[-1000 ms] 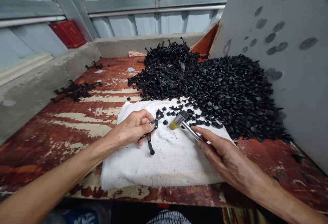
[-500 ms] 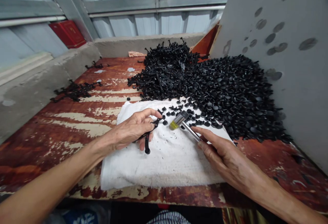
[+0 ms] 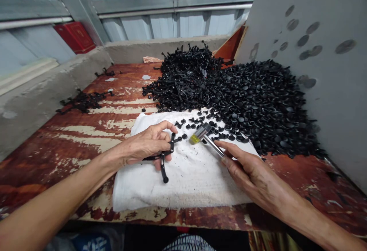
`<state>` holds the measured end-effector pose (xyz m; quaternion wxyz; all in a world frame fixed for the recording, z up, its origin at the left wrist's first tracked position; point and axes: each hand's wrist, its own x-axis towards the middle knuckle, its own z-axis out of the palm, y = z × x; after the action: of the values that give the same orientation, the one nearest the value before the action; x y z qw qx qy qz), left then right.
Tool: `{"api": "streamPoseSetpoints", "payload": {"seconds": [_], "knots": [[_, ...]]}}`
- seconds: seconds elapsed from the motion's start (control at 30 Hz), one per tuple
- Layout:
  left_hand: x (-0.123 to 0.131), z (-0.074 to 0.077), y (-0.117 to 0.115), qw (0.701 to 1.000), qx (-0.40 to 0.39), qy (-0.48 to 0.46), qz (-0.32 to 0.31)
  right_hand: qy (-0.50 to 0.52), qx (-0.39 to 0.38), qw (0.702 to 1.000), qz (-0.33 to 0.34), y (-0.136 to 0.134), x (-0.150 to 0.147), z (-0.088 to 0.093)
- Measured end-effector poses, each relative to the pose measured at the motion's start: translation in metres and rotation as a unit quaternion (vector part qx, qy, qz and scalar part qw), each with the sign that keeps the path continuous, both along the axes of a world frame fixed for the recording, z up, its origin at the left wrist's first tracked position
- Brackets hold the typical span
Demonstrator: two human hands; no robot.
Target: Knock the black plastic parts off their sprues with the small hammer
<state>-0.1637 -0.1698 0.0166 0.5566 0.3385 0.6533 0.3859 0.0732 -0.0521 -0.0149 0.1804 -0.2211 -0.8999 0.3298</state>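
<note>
My left hand (image 3: 147,142) is closed on black branched plastic pieces (image 3: 163,167), their arms sticking out past the fingers over a white cloth (image 3: 197,186). My right hand (image 3: 243,165) grips the metal handle of a small mallet (image 3: 203,132). The mallet's head has a yellow face and a dark face, and it rests on or just above the cloth. Several small black round-headed plastic parts (image 3: 220,129) lie on the cloth around and behind the mallet head.
A large heap of black round-headed parts (image 3: 263,105) fills the right back. Beside it rises a pile of black branched pieces (image 3: 183,79). More branched pieces (image 3: 83,101) lie at the left. A grey panel (image 3: 329,71) stands at the right; a red box (image 3: 75,36) sits on the left ledge.
The branched pieces in my left hand have turned, and their lower arm points nearer to me. My left fingers have drawn back slightly to the left. My right hand and the mallet have hardly moved.
</note>
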Motion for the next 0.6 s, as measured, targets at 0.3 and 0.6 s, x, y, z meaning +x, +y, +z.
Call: {"api": "streamPoseSetpoints", "payload": {"seconds": [0.3,0.6], "knots": [[0.002,-0.002,0.008,0.996,0.039,-0.003,0.074,-0.004,-0.012,1.0,-0.002,0.001,0.001,-0.002],[0.006,-0.006,0.013,0.995,0.037,-0.007,0.088,-0.006,-0.025,1.0,-0.006,0.0,0.001,-0.001]]}}
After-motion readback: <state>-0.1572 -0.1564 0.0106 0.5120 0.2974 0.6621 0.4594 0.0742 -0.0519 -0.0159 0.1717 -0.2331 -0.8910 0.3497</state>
